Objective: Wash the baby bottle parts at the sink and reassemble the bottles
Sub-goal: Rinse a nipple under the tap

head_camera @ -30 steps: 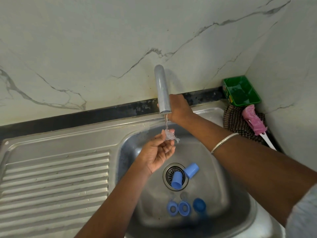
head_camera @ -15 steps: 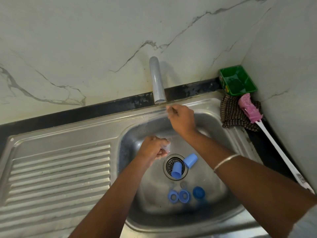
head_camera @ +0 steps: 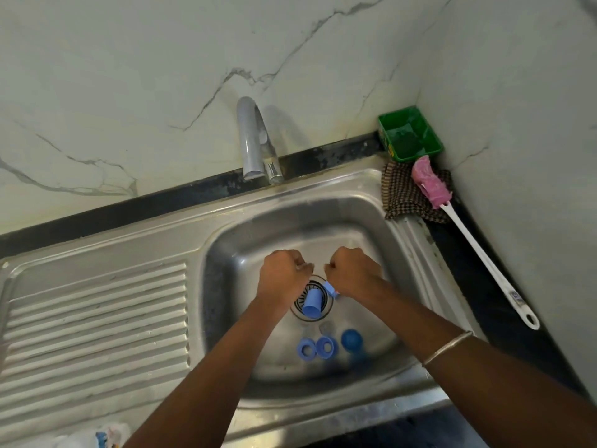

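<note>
- Stainless steel sink basin holds both hands, fists curled side by side above the drain.
- Left hand grips a small clear part, barely visible.
- Right hand is curled; its contents cannot be told.
- Light blue plastic cap lies just below the hands on the drain.
- Two blue rings and a blue round lid sit nearer the person, between the forearms.
</note>
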Available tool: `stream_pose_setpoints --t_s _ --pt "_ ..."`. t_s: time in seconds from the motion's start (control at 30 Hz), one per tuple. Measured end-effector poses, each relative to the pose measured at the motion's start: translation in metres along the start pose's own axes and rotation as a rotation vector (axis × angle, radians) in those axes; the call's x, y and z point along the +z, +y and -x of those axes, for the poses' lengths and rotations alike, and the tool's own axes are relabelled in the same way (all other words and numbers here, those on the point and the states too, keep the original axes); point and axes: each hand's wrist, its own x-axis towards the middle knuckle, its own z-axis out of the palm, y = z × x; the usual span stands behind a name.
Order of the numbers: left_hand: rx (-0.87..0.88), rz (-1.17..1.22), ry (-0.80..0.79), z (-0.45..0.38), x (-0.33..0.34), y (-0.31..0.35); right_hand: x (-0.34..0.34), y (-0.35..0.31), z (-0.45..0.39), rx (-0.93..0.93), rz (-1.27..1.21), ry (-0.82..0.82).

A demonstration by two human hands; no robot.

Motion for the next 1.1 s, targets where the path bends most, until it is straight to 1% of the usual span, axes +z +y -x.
stream_pose_setpoints --t_s 0.07,0.13,0.17,0.23,0.37,0.43,0.5,0.57,0.67,0.77,0.87,1.0,1.1 --pt "-0.018 -0.013 0.013 0.001 0.004 0.002 -0.004 0.006 0.000 -0.012 0.011 -0.017" --pt "-0.013 -0.013 0.033 0.002 0.008 0.003 -0.013 0.012 0.000 -0.032 -0.031 0.057" --pt "-0.008 0.001 0.038 0.002 0.010 0.004 -0.020 0.016 0.000 -0.037 -0.063 0.122" --pt "-0.019 0.045 0.028 0.002 0.013 0.004 -0.036 0.023 -0.002 -0.031 -0.115 0.301" --pt "-0.031 0.110 -0.014 0.003 0.020 0.009 -0.074 0.051 -0.012 -0.053 -0.025 0.728" --pt "-0.075 0.177 -0.029 0.004 0.024 0.011 -0.086 0.065 -0.018 0.022 0.007 0.839" --pt "-0.133 0.229 -0.036 0.005 0.030 0.014 -0.095 0.077 -0.024 0.149 0.018 0.830" --pt "-0.203 0.304 -0.029 0.007 0.033 0.016 -0.097 0.086 -0.031 0.217 0.003 0.778" --pt "-0.284 0.445 -0.013 0.014 0.036 0.015 -0.099 0.097 -0.034 0.210 -0.017 0.769" --pt "-0.305 0.543 -0.017 0.021 0.035 0.012 -0.103 0.104 -0.036 0.219 -0.073 0.733" --pt "-0.318 0.649 -0.014 0.028 0.033 0.012 -0.107 0.108 -0.034 0.195 -0.071 0.702" --pt "-0.328 0.794 -0.024 0.034 0.027 0.010 -0.103 0.101 -0.020 0.084 -0.025 0.781" --pt "-0.322 0.884 -0.039 0.035 0.023 0.008 -0.097 0.091 -0.006 -0.014 -0.043 0.739"
